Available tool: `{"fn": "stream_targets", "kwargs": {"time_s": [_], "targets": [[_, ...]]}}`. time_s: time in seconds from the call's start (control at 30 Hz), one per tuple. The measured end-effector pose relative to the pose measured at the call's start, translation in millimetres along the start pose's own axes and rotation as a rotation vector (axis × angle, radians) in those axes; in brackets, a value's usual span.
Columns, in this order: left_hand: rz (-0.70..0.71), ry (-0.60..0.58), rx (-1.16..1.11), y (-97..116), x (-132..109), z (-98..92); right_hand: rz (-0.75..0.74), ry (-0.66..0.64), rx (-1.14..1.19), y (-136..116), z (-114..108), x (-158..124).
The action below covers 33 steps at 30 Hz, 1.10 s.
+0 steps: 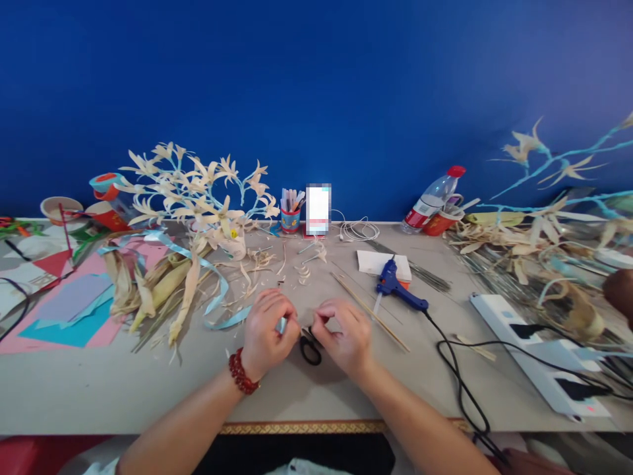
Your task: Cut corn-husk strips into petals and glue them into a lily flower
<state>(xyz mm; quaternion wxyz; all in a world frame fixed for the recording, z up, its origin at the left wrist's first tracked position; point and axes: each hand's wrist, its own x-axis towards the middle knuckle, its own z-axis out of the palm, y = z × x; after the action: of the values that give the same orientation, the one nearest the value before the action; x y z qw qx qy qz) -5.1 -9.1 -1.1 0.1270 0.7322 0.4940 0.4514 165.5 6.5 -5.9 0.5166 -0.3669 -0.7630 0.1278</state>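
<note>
My left hand, with a red bead bracelet at the wrist, is closed with the thumb pressed on the fingers. A light blue ribbon runs across the table into it, and a bit of the same blue shows between the fingers. My right hand is pinched a short gap away, facing the left. Whatever its fingertips hold is too small or hidden to make out. Black-handled scissors lie on the table between and below both hands, their blades mostly covered.
Corn husks and coloured paper lie left, below a branch of husk flowers. A blue glue gun, wooden stick and power strip lie right. Behind stand a pen cup, phone and bottle.
</note>
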Motion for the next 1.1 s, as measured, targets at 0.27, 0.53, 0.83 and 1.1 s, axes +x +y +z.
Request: {"fn": "stream_targets", "kwargs": {"time_s": [0.27,0.53,0.83,1.1], "targets": [[0.013,-0.065,-0.103,6.9,1.7,0.4,0.000,-0.017,0.028,-5.7,4.4,0.1],[-0.039,-0.004,-0.079,0.6,-1.1,1.6,0.000,0.065,-0.015,3.3,-0.9,0.1],[0.008,-0.024,-0.017,-3.7,-4.6,1.9,0.344,-0.139,-0.043,55.1,-3.2,10.2],[0.092,-0.105,0.021,-8.2,-10.3,10.7,0.405,-0.185,-0.102,94.0,29.0,24.4]]}}
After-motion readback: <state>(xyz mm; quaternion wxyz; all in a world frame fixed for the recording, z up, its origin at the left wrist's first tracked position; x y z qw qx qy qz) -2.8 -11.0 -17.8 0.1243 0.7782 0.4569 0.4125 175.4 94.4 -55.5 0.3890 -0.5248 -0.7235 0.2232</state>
